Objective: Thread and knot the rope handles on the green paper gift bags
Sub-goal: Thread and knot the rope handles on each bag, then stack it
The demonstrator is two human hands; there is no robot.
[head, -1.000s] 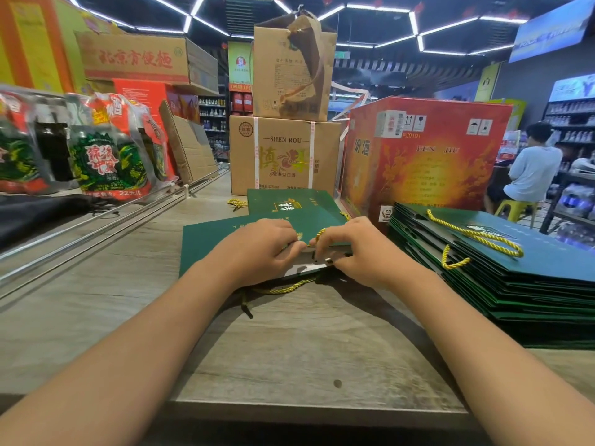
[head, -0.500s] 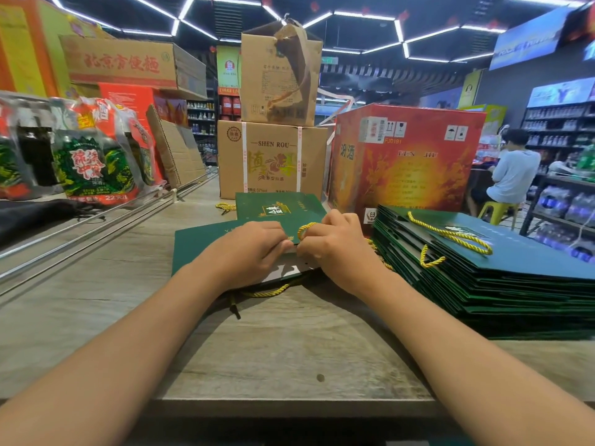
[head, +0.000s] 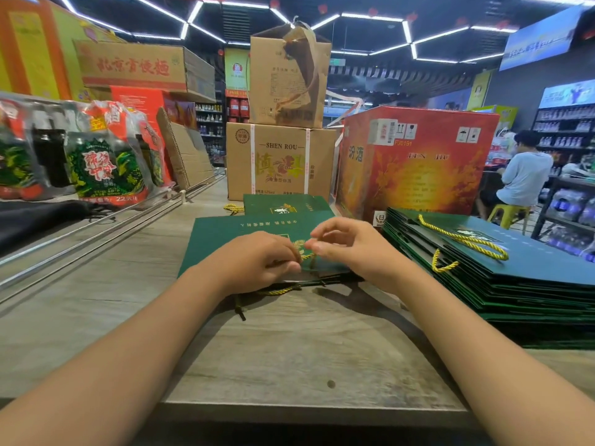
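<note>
Fingers of left hand (head: 257, 262) and right hand (head: 351, 246) both pinching one yellow rope handle (head: 307, 256) atop one flat green gift bag (head: 222, 233) lying on wooden table (head: 289, 349); second bag (head: 283, 204) behind, one stack (head: 515, 278) right. Two cartons stacking, lower carton (head: 277, 162) reading "SHEN ROU"; one red box (head: 415, 162) showing "FJ8191".

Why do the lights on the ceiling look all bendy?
Head view: the wide lens curves the ceiling lights near the edges; the boxes lean too; the hands stay fairly sharp, casting soft shadows on the table.
</note>
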